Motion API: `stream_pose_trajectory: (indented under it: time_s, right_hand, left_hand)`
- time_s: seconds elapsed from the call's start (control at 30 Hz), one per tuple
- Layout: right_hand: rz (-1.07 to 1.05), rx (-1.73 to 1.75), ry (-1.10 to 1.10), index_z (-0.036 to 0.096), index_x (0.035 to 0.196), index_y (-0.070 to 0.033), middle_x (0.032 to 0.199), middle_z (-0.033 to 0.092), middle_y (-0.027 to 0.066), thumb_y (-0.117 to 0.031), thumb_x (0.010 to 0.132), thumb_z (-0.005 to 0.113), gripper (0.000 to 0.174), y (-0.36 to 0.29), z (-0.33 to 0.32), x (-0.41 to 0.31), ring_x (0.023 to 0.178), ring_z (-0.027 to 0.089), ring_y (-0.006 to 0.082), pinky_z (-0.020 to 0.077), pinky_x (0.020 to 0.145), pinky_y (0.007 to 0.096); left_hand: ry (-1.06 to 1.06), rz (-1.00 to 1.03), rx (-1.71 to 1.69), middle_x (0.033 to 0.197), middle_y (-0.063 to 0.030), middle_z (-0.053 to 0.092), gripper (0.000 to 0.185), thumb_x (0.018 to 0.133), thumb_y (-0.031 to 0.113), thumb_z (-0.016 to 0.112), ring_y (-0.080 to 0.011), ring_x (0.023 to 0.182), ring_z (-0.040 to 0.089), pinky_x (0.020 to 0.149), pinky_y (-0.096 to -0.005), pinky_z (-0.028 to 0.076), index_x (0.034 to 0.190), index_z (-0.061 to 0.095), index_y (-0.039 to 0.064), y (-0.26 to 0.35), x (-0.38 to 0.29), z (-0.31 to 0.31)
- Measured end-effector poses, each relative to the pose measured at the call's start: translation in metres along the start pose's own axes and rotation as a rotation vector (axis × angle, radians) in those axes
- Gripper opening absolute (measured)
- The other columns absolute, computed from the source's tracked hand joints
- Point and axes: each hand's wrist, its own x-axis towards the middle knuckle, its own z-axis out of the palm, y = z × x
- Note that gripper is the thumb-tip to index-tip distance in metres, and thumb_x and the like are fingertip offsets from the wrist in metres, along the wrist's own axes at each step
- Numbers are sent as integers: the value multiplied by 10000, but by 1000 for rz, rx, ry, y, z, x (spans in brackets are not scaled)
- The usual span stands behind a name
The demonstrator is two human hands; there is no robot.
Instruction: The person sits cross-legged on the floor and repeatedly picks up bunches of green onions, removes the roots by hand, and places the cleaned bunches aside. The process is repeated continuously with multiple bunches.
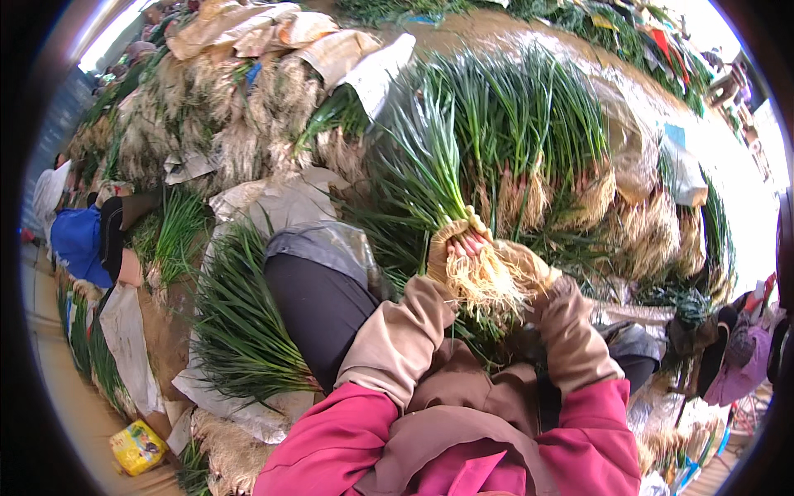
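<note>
My left hand (448, 248), in a tan glove, is closed around a bunch of green onions (474, 245) near its pale pink bulbs. Its long green leaves point up and away from me, while the stringy roots hang toward my lap. At the right of the roots is my right hand (524, 266), also gloved; its fingers are partly hidden, and I cannot tell whether they grip anything. Beyond the hands a row of green onion bunches (521, 118) lies with roots toward me. Another heap of green onions (248, 322) lies beside my left knee.
Rooted bundles under woven sacks (267, 25) are piled at the upper left. A person in blue (77, 239) is at the far left, and one in purple (741, 366) at the far right. A yellow package (138, 447) lies at the lower left.
</note>
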Motion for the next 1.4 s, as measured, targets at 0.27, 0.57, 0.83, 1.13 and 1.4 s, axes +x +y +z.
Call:
stream_pose_trajectory:
  time_s: [0.27, 0.57, 0.83, 1.13, 1.4]
  right_hand:
    - [-418, -949, 385, 551, 1020, 7, 792, 597, 46, -185, 875, 552, 241, -2, 92, -99, 710, 522, 131, 441, 665, 253]
    - [-856, -989, 464, 584, 963, -27, 727, 574, 14, -76, 842, 590, 130, -28, 104, -194, 638, 498, 100, 401, 560, 225]
    - [-603, -721, 390, 510, 1020, -26, 878, 582, 40, -88, 829, 605, 223, -60, 89, -118, 693, 550, 90, 425, 536, 193]
    - [-441, -930, 513, 586, 791, -46, 701, 562, -39, -61, 840, 604, 54, -49, -8, -63, 544, 470, 27, 370, 473, 158]
    - [-198, -934, 543, 623, 818, -83, 590, 522, -64, -158, 840, 622, 78, 16, -14, -15, 451, 381, 9, 275, 405, 160]
  left_hand:
    - [139, 384, 608, 692, -92, 514, 53, 776, 7, 555, -43, 500, 414, 474, -118, 375, 816, 522, -9, -6, 0, 26]
    - [136, 574, 714, 650, -74, 592, 123, 759, 170, 531, -211, 622, 600, 646, -396, 519, 705, 564, 63, 2, 6, 99]
    - [-80, 588, 784, 728, -95, 569, 94, 804, 74, 476, -189, 622, 573, 619, -315, 512, 891, 490, 40, -111, 11, 158]
    - [-213, 793, 1373, 711, -139, 643, 162, 754, 154, 640, -143, 523, 625, 397, -116, 414, 732, 631, -6, -49, -142, 293]
    - [571, 1230, 1241, 769, -98, 612, 370, 748, 131, 623, -162, 645, 601, 655, -263, 483, 1043, 508, -60, 83, -300, 151]
